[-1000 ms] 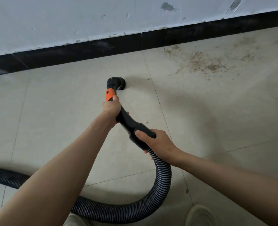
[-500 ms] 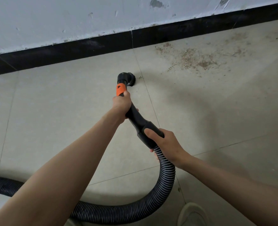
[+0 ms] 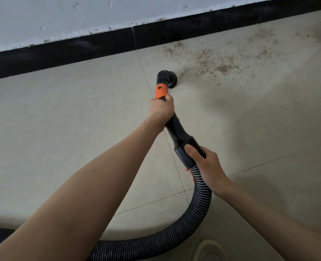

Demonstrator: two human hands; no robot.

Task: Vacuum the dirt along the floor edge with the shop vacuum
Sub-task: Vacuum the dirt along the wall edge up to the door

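Near the centre of the frame, left hand (image 3: 162, 110) wrapped around the black wand (image 3: 176, 129) just below its orange collar (image 3: 161, 91), fingers curled tight about the tube, thumb up against the collar's lower edge. Lower and to the right, right hand (image 3: 204, 164) gripping the wide black cuff (image 3: 186, 153) at the joint with the ribbed hose (image 3: 203, 193), thumb laid across the top of the cuff, fingertips curled underneath. Above the collar, round brush nozzle (image 3: 168, 78) down on the pale tiled floor (image 3: 61, 119), just right of a tile seam, bristles at the left fringe of the dirt (image 3: 212, 63). Brownish grit scattered across the upper right of the frame, densest near the black baseboard (image 3: 61, 51), thinning toward the right edge. Baseboard slanting from middle left to upper right, under a white wall (image 3: 61, 16) with chipped paint along its bottom edge. Hose looping from the cuff down to the bottom of the frame, then passing behind the left forearm and out at the lower left edge. At the bottom right, pale rounded toe of a shoe (image 3: 208, 251), partly cut off by the frame. Soft shadow spread over the tiles right of the arms.
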